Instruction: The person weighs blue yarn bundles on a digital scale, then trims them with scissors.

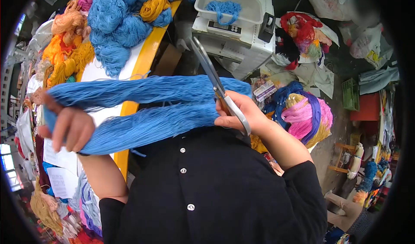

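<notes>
A long loop of blue yarn stretches between my two hands in front of my chest. Its left end passes around my left hand, whose fingers are bent and slightly blurred. My right hand is closed around the handles of a pair of scissors, at the loop's right end. The blades point up and away, over the upper strand, and look nearly closed. Part of the yarn's right end is hidden behind my right hand.
Blue hanks and orange hanks lie on the yellow-edged table at left. A white bin with blue yarn sits on a scale beyond my hands. Multicoloured yarn is at right.
</notes>
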Demonstrator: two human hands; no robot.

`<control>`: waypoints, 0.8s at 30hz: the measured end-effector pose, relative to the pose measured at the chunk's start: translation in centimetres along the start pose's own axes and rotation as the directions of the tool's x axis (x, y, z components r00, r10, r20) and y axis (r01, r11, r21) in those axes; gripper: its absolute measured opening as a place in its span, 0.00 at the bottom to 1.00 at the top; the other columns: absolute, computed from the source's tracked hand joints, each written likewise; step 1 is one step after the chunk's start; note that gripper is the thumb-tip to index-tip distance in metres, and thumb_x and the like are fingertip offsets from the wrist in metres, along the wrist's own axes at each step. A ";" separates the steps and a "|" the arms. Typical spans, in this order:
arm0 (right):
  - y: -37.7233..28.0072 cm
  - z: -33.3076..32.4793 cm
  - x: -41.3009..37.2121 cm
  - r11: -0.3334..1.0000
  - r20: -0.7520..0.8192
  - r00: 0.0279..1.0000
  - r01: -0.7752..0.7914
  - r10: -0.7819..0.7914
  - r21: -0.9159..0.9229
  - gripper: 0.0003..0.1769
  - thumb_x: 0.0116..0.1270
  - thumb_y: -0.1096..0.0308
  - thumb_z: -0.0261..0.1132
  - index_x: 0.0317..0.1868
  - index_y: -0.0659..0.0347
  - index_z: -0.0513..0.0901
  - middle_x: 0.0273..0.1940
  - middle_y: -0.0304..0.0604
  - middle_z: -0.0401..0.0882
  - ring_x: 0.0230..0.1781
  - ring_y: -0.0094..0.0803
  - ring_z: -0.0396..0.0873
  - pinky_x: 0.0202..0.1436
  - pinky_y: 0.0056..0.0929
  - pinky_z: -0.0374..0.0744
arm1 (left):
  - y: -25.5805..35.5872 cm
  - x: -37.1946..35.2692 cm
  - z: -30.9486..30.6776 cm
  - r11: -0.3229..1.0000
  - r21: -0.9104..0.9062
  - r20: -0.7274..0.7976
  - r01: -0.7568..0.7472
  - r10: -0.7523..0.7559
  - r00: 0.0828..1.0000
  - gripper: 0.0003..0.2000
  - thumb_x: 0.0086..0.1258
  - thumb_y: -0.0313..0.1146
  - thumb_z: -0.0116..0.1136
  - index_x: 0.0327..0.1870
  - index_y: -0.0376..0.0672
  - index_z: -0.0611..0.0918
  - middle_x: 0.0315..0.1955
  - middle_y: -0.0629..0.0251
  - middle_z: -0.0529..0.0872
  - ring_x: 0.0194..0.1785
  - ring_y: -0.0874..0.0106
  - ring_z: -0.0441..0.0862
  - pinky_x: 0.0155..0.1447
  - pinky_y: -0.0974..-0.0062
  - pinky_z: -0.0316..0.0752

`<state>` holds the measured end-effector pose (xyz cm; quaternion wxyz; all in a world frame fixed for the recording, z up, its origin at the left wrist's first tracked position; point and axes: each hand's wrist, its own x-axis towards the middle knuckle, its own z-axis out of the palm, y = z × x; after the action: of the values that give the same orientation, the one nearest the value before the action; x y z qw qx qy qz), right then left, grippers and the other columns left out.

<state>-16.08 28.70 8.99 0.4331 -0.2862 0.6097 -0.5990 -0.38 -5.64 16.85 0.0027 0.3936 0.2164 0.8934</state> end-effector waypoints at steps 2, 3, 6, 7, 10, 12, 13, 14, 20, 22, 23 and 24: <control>0.3 0.2 0.5 0.997 -0.019 0.998 0.057 -0.056 0.050 0.16 0.59 0.63 0.73 0.35 0.58 0.72 0.27 0.28 0.68 0.27 0.14 0.63 0.30 0.17 0.66 | 2.0 2.1 1.8 0.991 0.135 0.044 -0.026 0.021 0.999 0.34 0.75 0.36 0.49 0.76 0.47 0.46 0.27 0.62 0.84 0.13 0.81 0.73 0.20 0.83 0.73; 1.0 0.0 0.7 0.992 0.006 0.999 0.032 -0.033 0.123 0.18 0.58 0.60 0.73 0.37 0.59 0.72 0.28 0.30 0.69 0.27 0.15 0.65 0.30 0.17 0.67 | 2.0 2.3 2.1 0.985 0.171 -0.040 -0.014 0.022 0.999 0.34 0.74 0.36 0.49 0.76 0.47 0.46 0.24 0.63 0.82 0.13 0.81 0.72 0.18 0.83 0.72; 1.7 0.0 1.4 0.990 0.027 0.992 0.124 -0.123 -0.064 0.27 0.59 0.45 0.70 0.37 0.60 0.72 0.29 0.32 0.67 0.27 0.18 0.65 0.29 0.19 0.68 | 0.4 2.4 0.8 0.918 0.304 -0.448 0.254 -0.098 0.889 0.32 0.72 0.43 0.49 0.72 0.37 0.55 0.18 0.64 0.76 0.11 0.82 0.70 0.14 0.84 0.66; 1.5 -0.1 1.4 0.967 0.043 0.988 0.154 -0.148 -0.202 0.27 0.60 0.45 0.68 0.39 0.61 0.71 0.29 0.33 0.68 0.28 0.19 0.65 0.30 0.20 0.69 | -1.6 3.5 -0.4 0.736 0.472 -0.540 0.486 -0.194 0.819 0.31 0.71 0.43 0.50 0.68 0.30 0.59 0.23 0.59 0.81 0.14 0.79 0.73 0.17 0.83 0.69; 1.0 0.0 1.1 0.916 0.078 0.997 0.023 0.009 -0.401 0.28 0.62 0.45 0.64 0.43 0.65 0.71 0.33 0.51 0.76 0.36 0.44 0.77 0.40 0.36 0.74 | -5.3 2.4 -4.4 0.537 0.068 -0.781 0.841 -0.496 0.380 0.20 0.67 0.35 0.55 0.52 0.27 0.76 0.33 0.51 0.86 0.22 0.74 0.80 0.33 0.81 0.77; 2.7 -0.7 1.3 0.895 0.121 0.992 0.080 -0.029 -0.438 0.26 0.62 0.50 0.62 0.48 0.66 0.71 0.36 0.49 0.76 0.37 0.40 0.77 0.41 0.34 0.74 | -5.7 1.9 -7.3 0.455 -0.075 -0.790 0.887 -0.570 0.226 0.18 0.69 0.36 0.53 0.49 0.28 0.78 0.25 0.60 0.83 0.21 0.76 0.78 0.34 0.79 0.77; 3.3 -1.0 1.3 0.864 0.174 0.983 0.138 -0.059 -0.485 0.26 0.62 0.55 0.60 0.53 0.66 0.71 0.38 0.47 0.76 0.38 0.37 0.77 0.43 0.31 0.74 | -5.3 1.9 -8.4 0.433 -0.158 -0.781 0.887 -0.605 0.156 0.17 0.69 0.36 0.52 0.48 0.28 0.79 0.22 0.64 0.81 0.20 0.77 0.77 0.34 0.79 0.76; 3.2 -1.2 1.4 0.896 0.231 0.973 0.082 0.024 -0.437 0.30 0.66 0.51 0.56 0.58 0.67 0.70 0.40 0.47 0.75 0.42 0.36 0.75 0.48 0.32 0.73 | -4.9 2.6 -8.6 0.376 -0.120 -0.802 0.919 -0.582 0.134 0.17 0.69 0.37 0.52 0.46 0.29 0.80 0.19 0.67 0.77 0.19 0.78 0.74 0.33 0.79 0.75; 4.9 -1.8 3.2 0.981 0.555 0.829 0.045 0.070 -0.190 0.40 0.69 0.32 0.42 0.59 0.63 0.71 0.43 0.43 0.75 0.45 0.33 0.75 0.53 0.31 0.73 | -1.6 7.5 -7.4 0.214 -0.061 -0.850 0.975 -0.523 0.061 0.12 0.66 0.30 0.53 0.35 0.27 0.83 0.16 0.59 0.81 0.12 0.77 0.72 0.21 0.85 0.70; 5.5 -1.4 4.4 0.995 0.620 0.784 0.031 0.034 -0.093 0.43 0.68 0.30 0.40 0.60 0.63 0.70 0.40 0.39 0.73 0.42 0.28 0.72 0.51 0.28 0.72 | -1.1 9.1 -6.3 0.091 -0.004 -0.862 0.996 -0.506 0.043 0.10 0.64 0.28 0.54 0.34 0.27 0.82 0.20 0.53 0.84 0.13 0.75 0.75 0.19 0.87 0.69; 5.3 -1.0 4.9 0.999 0.650 0.759 -0.025 0.045 -0.039 0.43 0.69 0.30 0.41 0.60 0.63 0.70 0.39 0.38 0.72 0.42 0.28 0.72 0.51 0.27 0.72 | -1.5 10.1 -5.7 0.095 -0.016 -0.851 0.995 -0.523 0.037 0.10 0.62 0.27 0.55 0.33 0.26 0.82 0.22 0.48 0.85 0.13 0.73 0.77 0.18 0.86 0.70; 5.7 -0.5 5.7 0.999 0.658 0.753 -0.035 0.018 0.012 0.42 0.69 0.31 0.42 0.60 0.64 0.70 0.38 0.38 0.72 0.41 0.27 0.72 0.50 0.27 0.72 | -1.9 10.7 -5.0 0.036 -0.045 -0.857 0.998 -0.514 -0.020 0.10 0.62 0.27 0.55 0.33 0.26 0.82 0.23 0.48 0.85 0.14 0.73 0.78 0.18 0.86 0.71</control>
<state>-18.22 24.63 2.34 0.6315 -0.4645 0.4157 -0.4612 -11.60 -4.03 20.63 0.3393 -0.2174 0.6690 0.6246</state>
